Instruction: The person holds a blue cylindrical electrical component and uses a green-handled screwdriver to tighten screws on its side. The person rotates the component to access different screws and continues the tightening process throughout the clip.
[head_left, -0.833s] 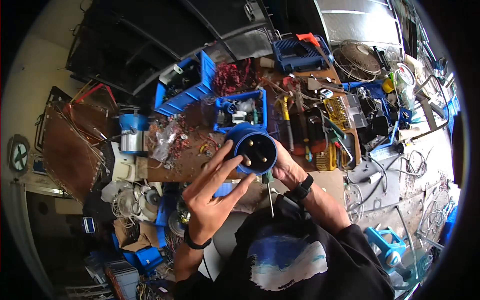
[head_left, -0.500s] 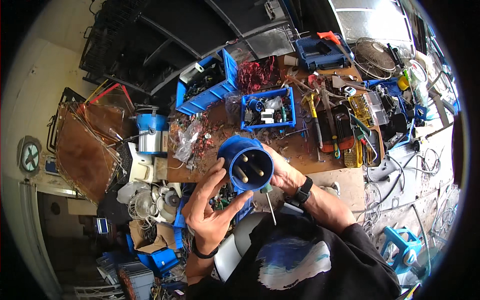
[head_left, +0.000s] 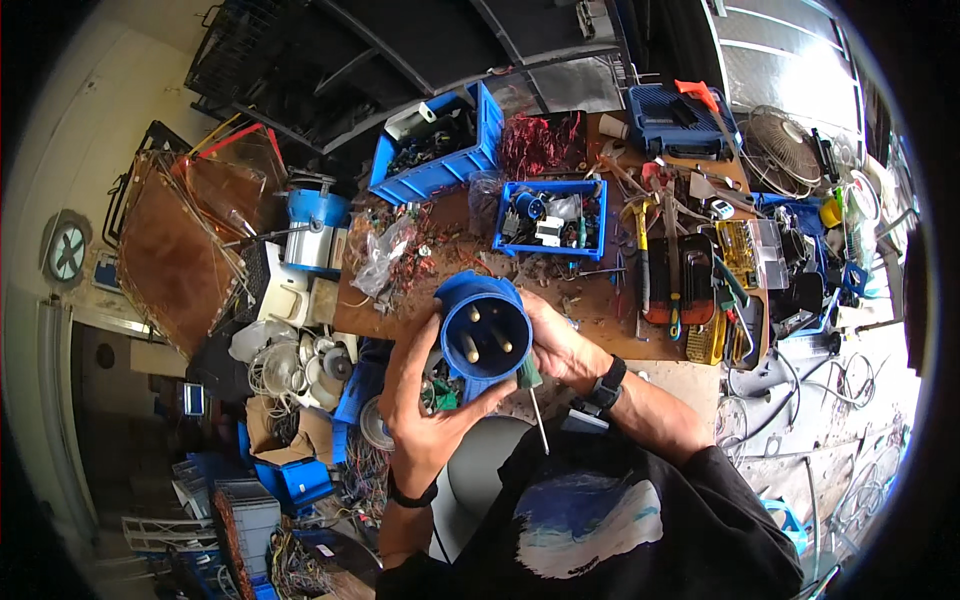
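Over the near edge of the bench I hold a blue industrial plug (head_left: pixel 463 290), its round open end facing me with three metal pins inside. My left hand (head_left: pixel 425 415) is closed around its left side and underside, thumb below the rim. On the plug's right side my right hand (head_left: pixel 560 345) is closed, with its fingertips hidden behind the plug. A screwdriver (head_left: pixel 529 375) with a green handle sticks out below that hand, its thin shaft angled down toward my shirt. The plug covers most of its handle.
On the brown workbench (head_left: pixel 455 245) stand a large blue crate (head_left: pixel 432 180) and a smaller blue bin (head_left: pixel 505 248) of electrical parts. Red wire (head_left: pixel 540 145) lies beyond. Hammers, a saw and other tools (head_left: pixel 675 270) cover the right side. Wire scrap and cartons crowd the left.
My view has shifted, so the bench and its surroundings sit differently in the picture. The plug has moved slightly left and tilted a little; both hands keep their hold on it.
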